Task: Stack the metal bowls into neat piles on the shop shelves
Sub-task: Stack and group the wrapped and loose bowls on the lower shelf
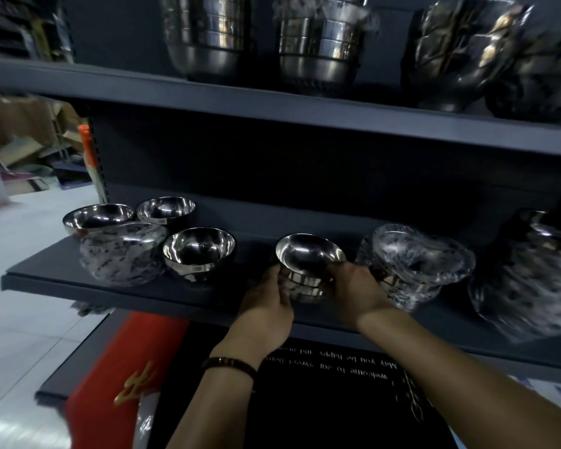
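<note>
Both hands clasp a short pile of steel bowls (305, 285) standing on the shelf (143, 286): left hand (269, 296) and right hand (353, 286) curl round its lower walls from opposite sides. The top bowl (308, 251) sits tilted; levelling it with even pressure should seat the rims. Polished, round, thin-walled steel is likely slippery. Left of the grip stand loose bowls (198, 251); just right, a film-wrapped pile (415, 264).

Dark grey shelving (272, 108) with a dark back panel (305, 176) stands on a pale, glossy tiled floor (30, 286). Far left, blurred, lie what may be cardboard boxes (20, 124). Light is dim, glinting off the floor.
</note>
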A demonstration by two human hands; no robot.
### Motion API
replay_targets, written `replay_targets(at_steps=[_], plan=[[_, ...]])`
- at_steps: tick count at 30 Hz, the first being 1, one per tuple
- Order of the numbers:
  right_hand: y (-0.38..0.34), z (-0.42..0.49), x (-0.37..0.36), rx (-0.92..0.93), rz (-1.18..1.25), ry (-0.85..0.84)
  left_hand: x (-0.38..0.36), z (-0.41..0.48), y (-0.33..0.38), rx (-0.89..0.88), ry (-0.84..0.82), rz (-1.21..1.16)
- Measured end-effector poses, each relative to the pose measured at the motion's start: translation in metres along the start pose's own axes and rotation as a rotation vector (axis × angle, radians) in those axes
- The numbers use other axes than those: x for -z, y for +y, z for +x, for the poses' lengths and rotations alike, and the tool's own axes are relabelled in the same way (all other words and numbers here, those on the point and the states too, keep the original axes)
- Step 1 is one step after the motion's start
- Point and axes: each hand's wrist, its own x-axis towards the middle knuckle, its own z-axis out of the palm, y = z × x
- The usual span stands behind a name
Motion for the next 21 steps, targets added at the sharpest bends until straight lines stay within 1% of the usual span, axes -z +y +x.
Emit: replay_targets(at_steps=[3,6,8,11,13,16,18,21], plan=[[0.004,0.001,-0.001,-0.029,-0.029,-0.003,0.004,-0.004,-0.002,-0.029,-0.008,0.045],[0.011,0.000,-0.002,-0.060,-0.108,0.012,0.008,-0.006,-0.004,-0.064,0.024,0.097],[0.013,-0.001,0.000,-0.088,-0.164,0.025,0.010,-0.003,-0.006,-0.086,0.071,0.102],[0.011,0.000,0.007,-0.109,-0.197,-0.033,0.015,0.000,-0.009,-0.151,0.169,0.047],[0.005,0.000,0.013,-0.089,-0.216,-0.036,0.021,0.000,-0.013,-0.183,0.223,0.045],[-0.013,0.000,0.026,-0.053,-0.213,0.034,0.032,-0.003,-0.030,-0.237,0.321,0.095],[-0.030,0.004,0.035,-0.013,-0.169,0.063,0.041,-0.004,-0.044,-0.249,0.373,0.114],[-0.057,0.021,0.038,0.089,-0.056,0.044,0.056,-0.006,-0.060,-0.164,0.419,0.145]])
